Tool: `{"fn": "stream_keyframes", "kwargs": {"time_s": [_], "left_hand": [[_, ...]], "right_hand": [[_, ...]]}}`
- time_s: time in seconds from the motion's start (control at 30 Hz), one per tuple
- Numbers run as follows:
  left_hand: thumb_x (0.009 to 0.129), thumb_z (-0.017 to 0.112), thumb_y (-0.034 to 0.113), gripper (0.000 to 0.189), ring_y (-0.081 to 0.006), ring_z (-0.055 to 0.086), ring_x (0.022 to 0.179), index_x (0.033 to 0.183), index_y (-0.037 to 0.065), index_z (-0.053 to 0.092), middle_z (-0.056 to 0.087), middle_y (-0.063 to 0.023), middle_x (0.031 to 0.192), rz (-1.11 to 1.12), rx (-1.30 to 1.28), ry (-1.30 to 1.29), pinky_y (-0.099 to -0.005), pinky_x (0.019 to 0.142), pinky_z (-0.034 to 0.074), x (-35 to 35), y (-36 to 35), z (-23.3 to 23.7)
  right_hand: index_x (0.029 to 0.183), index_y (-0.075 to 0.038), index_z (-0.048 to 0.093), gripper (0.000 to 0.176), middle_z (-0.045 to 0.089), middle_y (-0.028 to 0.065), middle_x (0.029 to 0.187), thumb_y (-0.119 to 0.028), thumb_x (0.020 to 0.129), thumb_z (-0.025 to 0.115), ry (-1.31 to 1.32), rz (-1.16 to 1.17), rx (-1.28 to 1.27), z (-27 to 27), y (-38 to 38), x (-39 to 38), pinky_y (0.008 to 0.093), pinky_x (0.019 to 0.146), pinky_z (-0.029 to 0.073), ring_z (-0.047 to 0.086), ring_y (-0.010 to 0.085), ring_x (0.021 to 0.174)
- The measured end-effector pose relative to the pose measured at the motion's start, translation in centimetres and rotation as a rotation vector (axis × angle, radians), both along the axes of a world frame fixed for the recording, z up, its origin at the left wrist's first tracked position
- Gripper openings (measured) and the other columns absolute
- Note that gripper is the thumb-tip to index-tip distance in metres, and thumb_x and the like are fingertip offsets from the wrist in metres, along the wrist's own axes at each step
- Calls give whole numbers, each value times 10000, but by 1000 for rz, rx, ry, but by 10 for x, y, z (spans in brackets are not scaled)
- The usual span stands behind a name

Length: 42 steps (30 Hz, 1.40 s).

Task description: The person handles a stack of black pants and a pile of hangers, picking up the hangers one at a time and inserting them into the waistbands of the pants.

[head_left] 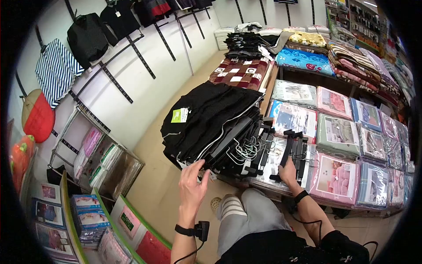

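Note:
A thick pile of black garments (211, 105) with white piping and a green tag (180, 115) lies in front of me at the table's left end. My left hand (192, 187) is at its near lower corner, fingers stretched and thumb apart, by a small white tag. Black hangers with metal hooks (246, 149) stick out along the pile's right side. My right hand (289, 171) is closed around loose black clip hangers (295, 152), over the packaged bedding.
Packaged bedding sets (336, 176) cover the table to the right. Behind the pile lie a checked maroon blanket (241, 72) and a blue folded blanket (304, 60). Wall racks hold a striped shirt (57, 70). Low shelves (116, 174) stand left across the floor (154, 176).

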<state>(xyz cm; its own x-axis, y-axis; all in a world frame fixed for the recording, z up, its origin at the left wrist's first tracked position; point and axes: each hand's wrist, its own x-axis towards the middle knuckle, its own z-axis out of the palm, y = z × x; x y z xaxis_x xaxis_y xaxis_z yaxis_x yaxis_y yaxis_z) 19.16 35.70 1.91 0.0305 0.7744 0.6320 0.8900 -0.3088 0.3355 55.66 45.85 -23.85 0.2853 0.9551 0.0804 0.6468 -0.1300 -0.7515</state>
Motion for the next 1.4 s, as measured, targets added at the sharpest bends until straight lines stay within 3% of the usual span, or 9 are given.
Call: {"fn": "stream_keyframes", "kwargs": {"time_s": [0.2,0.33,0.43,0.53,0.73,0.83,0.97,1.1,1.4], "left_hand": [[900,836,169,390,-276,638,1108,1278,112,755,758,-2,1268,81,43,210,-412,981,487,9,8,-6],[896,837,147,415,-298,630,1127,1299,109,743,738,-13,1311,59,-12,222,-434,1001,488,4,9,-19],[873,848,86,436,-328,623,1216,1294,92,737,707,-80,1375,47,64,184,-482,1055,496,2,5,-43],[885,821,39,436,-383,628,1280,1308,80,725,671,-119,1442,15,81,33,-515,1098,496,6,5,-63],[924,762,-4,407,-362,706,1166,1325,58,735,734,-125,1362,10,44,102,-468,1006,561,-1,14,-45],[929,761,8,409,-361,713,1142,1333,68,741,749,-112,1348,11,11,168,-444,978,570,-1,17,-32],[924,772,30,403,-354,719,1111,1322,86,757,762,-104,1324,42,36,273,-419,958,577,1,12,-21],[898,809,66,478,-350,713,1095,1369,94,730,778,-103,1282,47,70,252,-440,1009,554,-8,13,-36],[904,823,108,449,-354,690,943,1340,65,724,750,-160,980,52,33,294,-465,917,544,-16,23,-25]], "right_hand": [[1514,59,449,760,426,326,1592,-187,874,778,-168,69,-136,23,-16,-6,559,1060,535,617,537,1262],[1371,31,622,529,654,256,1372,-219,922,748,-192,174,56,37,-27,-2,527,966,562,691,456,1143],[1204,4,738,341,752,207,1104,-219,947,732,-209,257,199,55,-27,1,497,871,580,736,412,1019],[1127,-19,782,271,771,195,1041,-227,968,711,-43,246,123,89,-13,4,490,846,587,743,394,947],[1184,-27,757,284,771,183,1080,-197,957,736,62,315,390,179,46,-8,468,831,596,758,370,885],[1274,-53,706,337,743,162,1188,-144,950,729,-127,386,539,221,72,-23,461,903,592,739,358,1042],[1353,-69,653,428,696,143,1312,-104,931,712,-303,470,730,234,98,-44,451,965,580,693,348,1177],[1407,-86,612,551,658,139,1384,-103,878,767,-449,513,640,234,112,-55,446,985,575,671,367,1209],[1260,-69,566,456,676,138,1120,-187,886,799,-572,567,649,237,134,-54,474,870,583,718,370,1005]]}}
